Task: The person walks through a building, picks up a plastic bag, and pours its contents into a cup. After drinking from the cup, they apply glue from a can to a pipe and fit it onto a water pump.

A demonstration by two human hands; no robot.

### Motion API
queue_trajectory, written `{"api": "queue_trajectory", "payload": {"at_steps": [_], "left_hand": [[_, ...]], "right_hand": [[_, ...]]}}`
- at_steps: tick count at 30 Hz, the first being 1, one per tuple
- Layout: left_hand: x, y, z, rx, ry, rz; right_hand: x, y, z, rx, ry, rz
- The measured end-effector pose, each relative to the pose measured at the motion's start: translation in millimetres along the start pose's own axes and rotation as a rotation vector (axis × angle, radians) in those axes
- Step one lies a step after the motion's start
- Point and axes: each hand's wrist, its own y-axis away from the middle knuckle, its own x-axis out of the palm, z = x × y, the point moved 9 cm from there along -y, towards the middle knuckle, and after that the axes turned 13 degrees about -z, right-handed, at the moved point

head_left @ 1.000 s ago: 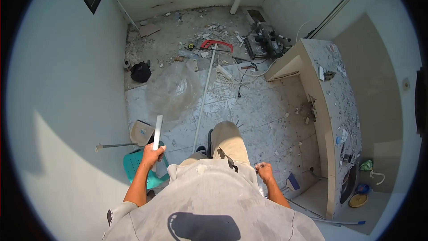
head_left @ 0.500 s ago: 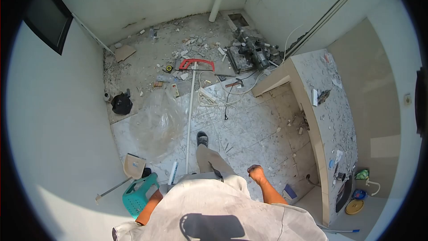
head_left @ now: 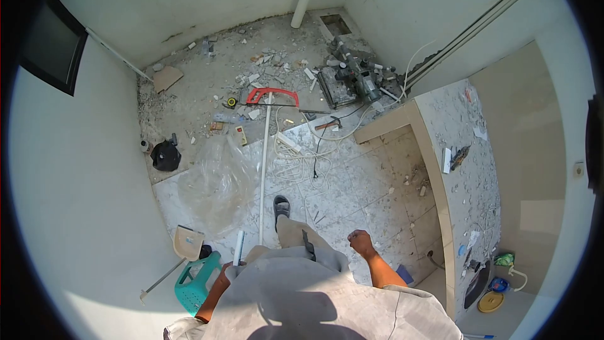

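Note:
At the lower left, my left hand [head_left: 225, 272] is closed around the lower end of a short white pipe [head_left: 239, 249], which points up and forward. Part of that hand is hidden by my shirt. My right hand [head_left: 360, 243] hangs over the tiled floor in a loose fist, with nothing visible in it. A long white pipe [head_left: 265, 170] lies on the floor ahead, its far end by a red hacksaw [head_left: 272, 96]. Beside my left arm stands a green plastic stool [head_left: 196, 286].
A demolition hammer [head_left: 355, 75] lies at the back right among rubble. A white cable [head_left: 302, 160], hammer [head_left: 327, 124], tape measure [head_left: 231, 102] and clear plastic sheet [head_left: 217, 186] lie ahead. Left are a dustpan [head_left: 187, 243] and black bag [head_left: 166, 156]. A dusty counter [head_left: 475, 182] runs along the right.
My view has shifted slightly as my body moves. The short pipe has come along with my left hand. My right hand stays closed at almost the same spot.

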Motion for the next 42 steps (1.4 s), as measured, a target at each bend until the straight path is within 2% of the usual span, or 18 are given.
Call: {"api": "queue_trajectory", "payload": {"at_steps": [2, 8, 9, 12, 13, 16, 19, 25, 28, 32, 34, 37, 40, 42], "left_hand": [[1, -4, -2, -0.005, 0.064, -0.001], [-20, -20, 9, 0.002, 0.312, 0.0], [-25, -21, 14, 0.003, 0.365, 0.005], [-30, -20, 8, 0.011, 0.461, -0.005], [-29, -10, -6, 0.034, 0.415, -0.071], [-32, 8, -46, 0.204, -0.031, -0.247], [-25, 36, -81, 0.115, -0.098, -0.422], [-35, 26, -84, 0.199, 0.025, -0.403], [-51, -1, -68, 0.159, 0.167, -0.358], [-60, -3, -86, 0.289, 0.055, -0.407], [-42, 25, -130, 0.319, -0.083, -0.495], [-44, 17, -148, 0.368, -0.182, -0.531], [-40, 22, -171, 0.442, -0.168, -0.549], [-47, 15, -169, 0.381, -0.207, -0.552]], "right_hand": [[2, -3, -2, 0.033, 0.001, 0.016], [6, -19, 1, -0.061, -0.024, 0.025], [3, -20, 0, 0.057, -0.085, 0.06], [-2, -34, 10, 0.035, -0.079, 0.038], [-4, -38, 15, 0.036, -0.116, 0.065], [-14, -45, 36, 0.09, -0.175, 0.066], [-14, -54, 56, 0.043, -0.187, 0.089], [-11, -56, 76, 0.091, -0.186, 0.144], [-6, -54, 71, 0.103, -0.219, 0.097], [-1, -43, 59, 0.153, -0.235, 0.099], [7, -44, 40, 0.123, -0.261, 0.081], [1, -36, 30, 0.16, -0.23, 0.059], [-10, -26, 29, 0.193, -0.262, 0.046], [-9, -28, 38, 0.185, -0.292, 0.05]]}}
